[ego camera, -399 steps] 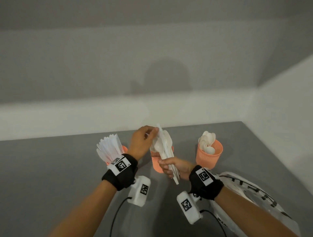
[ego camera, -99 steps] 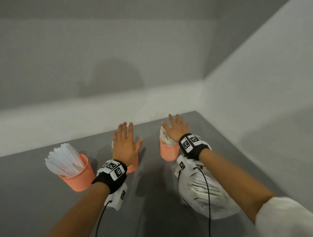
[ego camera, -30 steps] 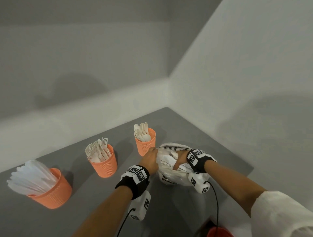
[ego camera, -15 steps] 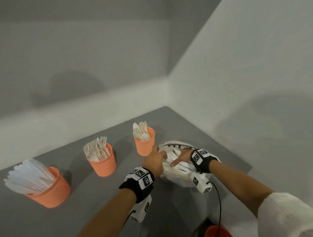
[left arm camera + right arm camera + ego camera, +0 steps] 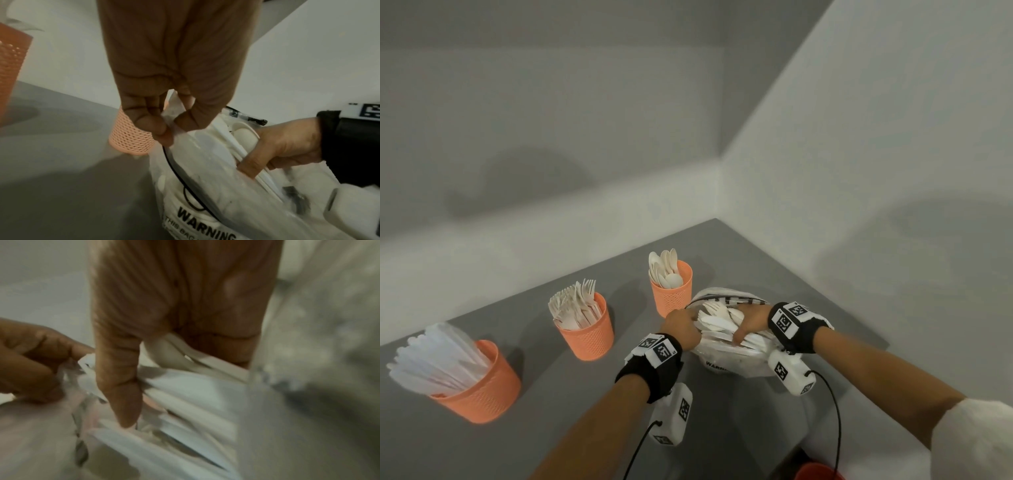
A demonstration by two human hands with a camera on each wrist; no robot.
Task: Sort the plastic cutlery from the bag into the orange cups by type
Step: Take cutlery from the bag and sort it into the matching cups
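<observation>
A clear plastic bag [image 5: 722, 363] [image 5: 216, 203] printed with WARNING lies on the grey table, full of white cutlery [image 5: 717, 323]. My left hand [image 5: 683, 330] [image 5: 170, 126] pinches the bag's rim and holds the mouth apart. My right hand [image 5: 748, 325] [image 5: 273, 147] [image 5: 144, 374] is inside the mouth, fingers and thumb curled round a bundle of white cutlery [image 5: 185, 386]. Three orange cups stand to the left: spoons [image 5: 671, 291], forks [image 5: 585, 330], knives [image 5: 479, 387].
The bag lies near the table's right corner, by a white wall [image 5: 859, 171]. Part of another orange object [image 5: 818, 472] shows at the bottom edge. Black cables [image 5: 835, 411] trail from both wrist cameras.
The right hand has pushed deeper into the bag and closed round cutlery. The left hand keeps its pinch on the rim. The head view shifted slightly.
</observation>
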